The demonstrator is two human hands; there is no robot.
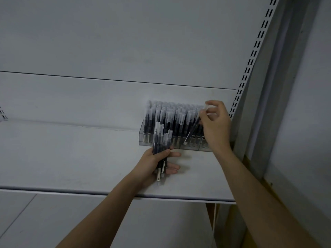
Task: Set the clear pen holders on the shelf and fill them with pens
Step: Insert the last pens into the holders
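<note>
Now left hand gripping pen bundle, right hand pinching 1 pen

Light: dim, flat, greyish throughout
Shadows: soft, faint
Blur: pen tops smeared
Edges: shelf lines bow

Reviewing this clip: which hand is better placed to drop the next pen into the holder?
Right. The right hand already pinches one pen tilted over the clear holder; the left hand grips the spare bundle in front of it.
</note>
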